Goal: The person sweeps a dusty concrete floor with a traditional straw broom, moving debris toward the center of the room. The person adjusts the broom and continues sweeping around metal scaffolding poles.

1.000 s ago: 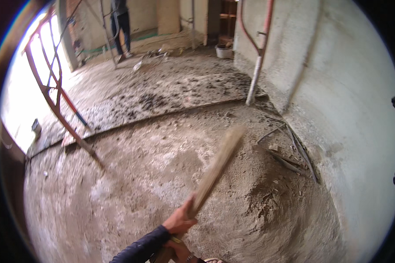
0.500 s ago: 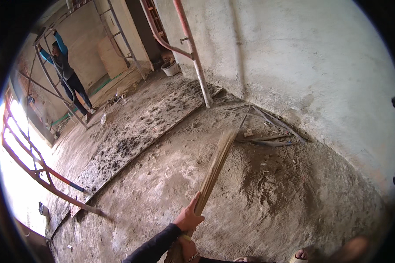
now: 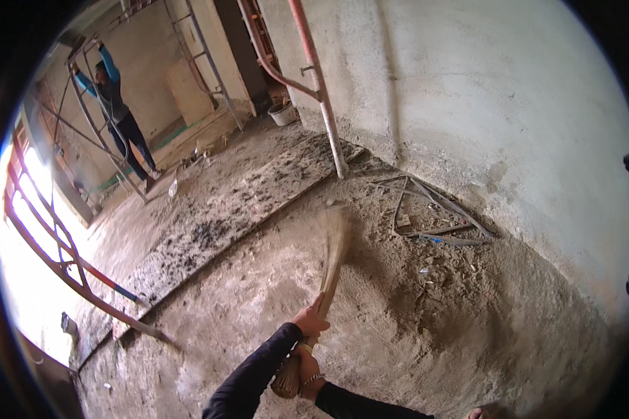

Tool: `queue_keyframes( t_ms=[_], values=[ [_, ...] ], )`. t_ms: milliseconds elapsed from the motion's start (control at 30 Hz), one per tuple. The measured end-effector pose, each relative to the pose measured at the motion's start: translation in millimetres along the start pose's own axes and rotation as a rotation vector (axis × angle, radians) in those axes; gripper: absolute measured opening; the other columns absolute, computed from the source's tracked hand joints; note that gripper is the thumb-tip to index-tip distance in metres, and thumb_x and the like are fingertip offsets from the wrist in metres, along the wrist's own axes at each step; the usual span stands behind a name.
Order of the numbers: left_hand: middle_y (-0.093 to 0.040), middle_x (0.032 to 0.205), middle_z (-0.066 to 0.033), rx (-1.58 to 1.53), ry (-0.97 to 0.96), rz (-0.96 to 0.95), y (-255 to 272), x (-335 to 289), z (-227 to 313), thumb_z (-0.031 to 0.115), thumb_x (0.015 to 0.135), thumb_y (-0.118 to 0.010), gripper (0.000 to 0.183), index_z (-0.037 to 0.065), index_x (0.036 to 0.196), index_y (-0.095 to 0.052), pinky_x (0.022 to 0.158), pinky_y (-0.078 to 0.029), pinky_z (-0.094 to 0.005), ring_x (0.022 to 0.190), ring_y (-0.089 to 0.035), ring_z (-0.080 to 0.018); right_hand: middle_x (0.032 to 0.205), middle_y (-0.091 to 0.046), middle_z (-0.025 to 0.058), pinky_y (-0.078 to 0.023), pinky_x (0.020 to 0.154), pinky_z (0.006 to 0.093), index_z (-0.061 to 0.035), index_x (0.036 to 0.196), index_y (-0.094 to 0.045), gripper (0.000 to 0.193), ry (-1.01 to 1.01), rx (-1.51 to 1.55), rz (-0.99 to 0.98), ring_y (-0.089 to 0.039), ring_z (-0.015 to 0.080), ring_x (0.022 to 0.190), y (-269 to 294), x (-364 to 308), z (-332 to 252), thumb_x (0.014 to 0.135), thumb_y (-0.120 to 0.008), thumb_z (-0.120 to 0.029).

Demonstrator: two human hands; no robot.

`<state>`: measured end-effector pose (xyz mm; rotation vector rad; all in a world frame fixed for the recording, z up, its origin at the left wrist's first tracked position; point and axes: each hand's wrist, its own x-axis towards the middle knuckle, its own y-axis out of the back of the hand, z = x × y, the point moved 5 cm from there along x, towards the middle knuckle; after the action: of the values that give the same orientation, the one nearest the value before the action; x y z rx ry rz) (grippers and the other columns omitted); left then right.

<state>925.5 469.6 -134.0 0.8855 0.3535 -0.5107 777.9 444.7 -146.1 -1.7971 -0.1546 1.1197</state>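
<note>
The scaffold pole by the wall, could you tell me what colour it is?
The scaffold pole is faded red with pale patches, seen in the head view.

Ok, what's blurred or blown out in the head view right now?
Head view: the broom head is smeared by motion blur, while both hands, left hand and right hand, stay fairly sharp; the opening on the left is blown out white; the red scaffold pole bends with fisheye distortion.
</note>
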Motion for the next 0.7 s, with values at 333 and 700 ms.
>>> queue_keyframes(
  t_ms=[333,700],
  values=[
    [-0.065,0.106,-0.0293,-0.037,-0.115,0.549,43,-24,20,0.02,0.072,-0.071,0.097,0.013,0.152,-0.018,0.08,-0.054,-0.046,0.095,-0.065,-0.0438,0.081,-0.063,0.0061,-0.056,0.07,0.0386,-0.0107,0.097,-0.06,0.027,-0.074,-0.105,-0.37,-0.063,0.0208,0.07,-14,1,-14,0.089,-0.059,-0.036],
    [-0.065,0.091,-0.0335,-0.044,-0.192,0.07,-44,32,81,0.023,0.071,-0.071,0.104,0.01,0.153,-0.008,0.079,-0.053,-0.0474,0.088,-0.065,-0.0463,0.087,-0.063,0.0079,-0.058,0.072,0.0402,-0.0095,0.102,-0.055,0.021,0.172,0.081,-0.124,-0.065,0.0229,0.074,35,-36,-52,0.087,-0.053,-0.024]
  ],
)
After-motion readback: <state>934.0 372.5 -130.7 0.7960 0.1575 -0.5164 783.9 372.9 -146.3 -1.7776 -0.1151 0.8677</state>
